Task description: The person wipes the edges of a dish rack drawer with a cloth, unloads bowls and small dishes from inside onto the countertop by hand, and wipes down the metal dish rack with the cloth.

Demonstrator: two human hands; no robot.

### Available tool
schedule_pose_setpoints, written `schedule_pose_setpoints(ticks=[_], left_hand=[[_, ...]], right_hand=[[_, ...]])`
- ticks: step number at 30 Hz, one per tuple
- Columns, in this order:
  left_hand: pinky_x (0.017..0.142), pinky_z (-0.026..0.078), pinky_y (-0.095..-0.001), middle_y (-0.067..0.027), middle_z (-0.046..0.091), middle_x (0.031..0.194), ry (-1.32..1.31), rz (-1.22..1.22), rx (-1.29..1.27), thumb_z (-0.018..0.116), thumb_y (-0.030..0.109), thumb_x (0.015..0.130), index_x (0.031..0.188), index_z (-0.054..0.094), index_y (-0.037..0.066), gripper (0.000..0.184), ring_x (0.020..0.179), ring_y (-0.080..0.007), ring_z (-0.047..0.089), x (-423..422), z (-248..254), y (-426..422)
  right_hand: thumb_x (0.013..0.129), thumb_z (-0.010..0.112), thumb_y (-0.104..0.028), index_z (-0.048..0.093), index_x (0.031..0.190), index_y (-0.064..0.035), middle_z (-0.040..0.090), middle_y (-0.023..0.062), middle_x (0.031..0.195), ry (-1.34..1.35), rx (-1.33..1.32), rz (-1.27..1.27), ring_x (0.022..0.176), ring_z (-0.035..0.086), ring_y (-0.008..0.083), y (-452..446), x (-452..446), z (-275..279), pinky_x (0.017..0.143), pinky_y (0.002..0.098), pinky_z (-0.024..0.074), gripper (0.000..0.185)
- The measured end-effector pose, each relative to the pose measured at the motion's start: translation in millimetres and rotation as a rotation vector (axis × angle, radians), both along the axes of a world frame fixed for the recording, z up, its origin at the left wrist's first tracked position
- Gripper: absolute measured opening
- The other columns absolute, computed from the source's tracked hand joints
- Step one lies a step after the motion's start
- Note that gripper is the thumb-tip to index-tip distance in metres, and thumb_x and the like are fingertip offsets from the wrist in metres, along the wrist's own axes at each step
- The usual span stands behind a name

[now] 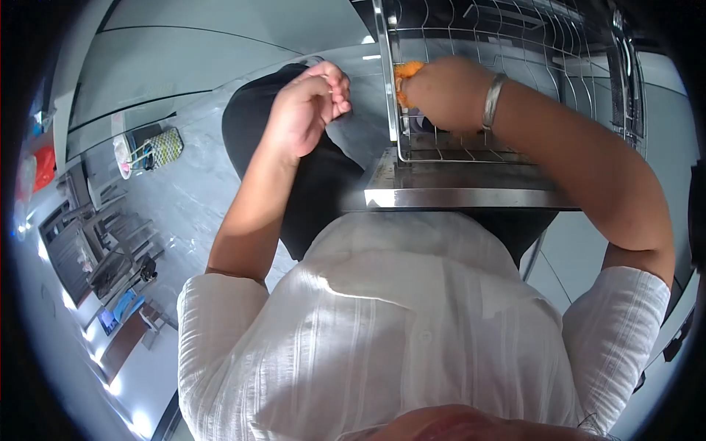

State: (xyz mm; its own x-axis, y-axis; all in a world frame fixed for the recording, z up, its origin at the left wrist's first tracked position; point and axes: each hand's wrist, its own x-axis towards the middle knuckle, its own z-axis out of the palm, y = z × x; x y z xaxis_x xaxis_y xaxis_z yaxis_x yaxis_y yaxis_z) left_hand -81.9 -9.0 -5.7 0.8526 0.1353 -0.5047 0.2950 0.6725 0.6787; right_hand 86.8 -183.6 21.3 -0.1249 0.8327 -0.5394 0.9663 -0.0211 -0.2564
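I have the right hand (452, 95) clenched on a fuzzy orange cloth (408, 70) at the silver metal-wire rack (388, 81), elbow bent; the left hand (310, 106) hovers free, half-curled.

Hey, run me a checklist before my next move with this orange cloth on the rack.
1. Cloth in the right hand: ok, gripped by the fingers.
2. Cloth at the rack: ok, it is at the side bar.
3. Left hand free: ok, raised apart from the rack, looks empty.
4. Bracelet clear of the wires: cannot tell, it overlaps them in this view.
5. Bag away from the rack: ok, on the floor off to the left.
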Motion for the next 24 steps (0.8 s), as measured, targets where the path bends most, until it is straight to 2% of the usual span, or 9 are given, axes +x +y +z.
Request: schedule_pose_setpoints(ticks=[5, 9, 12, 15, 18, 21, 24], left_hand=[[0.072, 0.05, -0.0261, -0.0007, 0.053, 0.083, 0.141, -0.096, 0.045, 0.046, -0.001, 0.083, 0.084, 0.053, 0.008, 0.012, 0.074, -0.0102, 0.054, 12, -57, -19], [0.072, 0.049, -0.0244, 0.0013, 0.054, 0.082, 0.156, -0.161, 0.073, 0.047, -0.001, 0.083, 0.083, 0.053, 0.009, 0.012, 0.075, -0.0089, 0.054, 17, -65, -18], [0.073, 0.049, -0.0249, 0.0007, 0.055, 0.082, 0.151, -0.165, 0.078, 0.047, -0.001, 0.082, 0.083, 0.052, 0.01, 0.012, 0.075, -0.0096, 0.055, 20, -71, -18], [0.071, 0.048, -0.0244, 0.0014, 0.054, 0.081, 0.159, -0.129, 0.063, 0.051, -0.001, 0.078, 0.079, 0.054, 0.01, 0.012, 0.073, -0.0082, 0.053, 21, -70, -21], [0.072, 0.048, -0.025, 0.0006, 0.055, 0.082, 0.154, -0.121, 0.03, 0.05, 0.0, 0.078, 0.079, 0.054, 0.01, 0.011, 0.073, -0.009, 0.054, 17, -67, -24], [0.071, 0.049, -0.026, -0.0004, 0.054, 0.082, 0.166, -0.136, 0.003, 0.048, 0.0, 0.078, 0.079, 0.053, 0.009, 0.011, 0.073, -0.0104, 0.055, 16, -74, -23], [0.071, 0.049, -0.0271, -0.001, 0.054, 0.08, 0.197, -0.119, 0.01, 0.046, 0.001, 0.078, 0.08, 0.053, 0.008, 0.01, 0.072, -0.0113, 0.055, 21, -69, -26]], right_hand=[[0.073, 0.063, -0.005, 0.069, 0.079, -0.0037, 0.069, 0.0151, 0.079, 0.015, 0.068, 0.034, 0.078, 0.069, 0.0323, 4, 0, 11, 0.071, 0.0422, 0.0558, 0.009], [0.072, 0.065, -0.007, 0.069, 0.078, -0.0049, 0.07, 0.0126, 0.081, -0.019, 0.07, 0.084, 0.078, 0.069, 0.0307, 3, -5, 11, 0.07, 0.0413, 0.0557, 0.007], [0.074, 0.063, -0.008, 0.068, 0.081, -0.0036, 0.07, 0.0115, 0.081, 0.013, -0.042, 0.076, 0.076, 0.069, 0.0278, 8, 3, 31, 0.068, 0.0398, 0.0552, 0.01], [0.078, 0.059, -0.01, 0.069, 0.093, -0.0025, 0.069, 0.0124, 0.081, 0.441, 0.007, -0.134, 0.073, 0.068, 0.0254, 1, 40, 13, 0.068, 0.0375, 0.0546, 0.02], [0.081, 0.055, -0.011, 0.066, 0.109, -0.0029, 0.068, 0.0132, 0.08, 0.737, 0.097, -0.713, 0.071, 0.067, 0.0241, -17, 66, 14, 0.068, 0.0366, 0.0538, 0.031], [0.088, 0.06, -0.01, 0.067, 0.097, 0.0, 0.068, 0.0054, 0.082, 0.858, 0.235, -1.028, 0.075, 0.065, 0.0139, -20, 65, 29, 0.067, 0.028, 0.0528, 0.015], [0.086, 0.053, -0.011, 0.062, 0.119, -0.0039, 0.068, 0.0138, 0.08, 0.403, 0.44, -0.622, 0.07, 0.067, 0.0249, -25, 39, -8, 0.068, 0.0369, 0.0537, 0.036]])
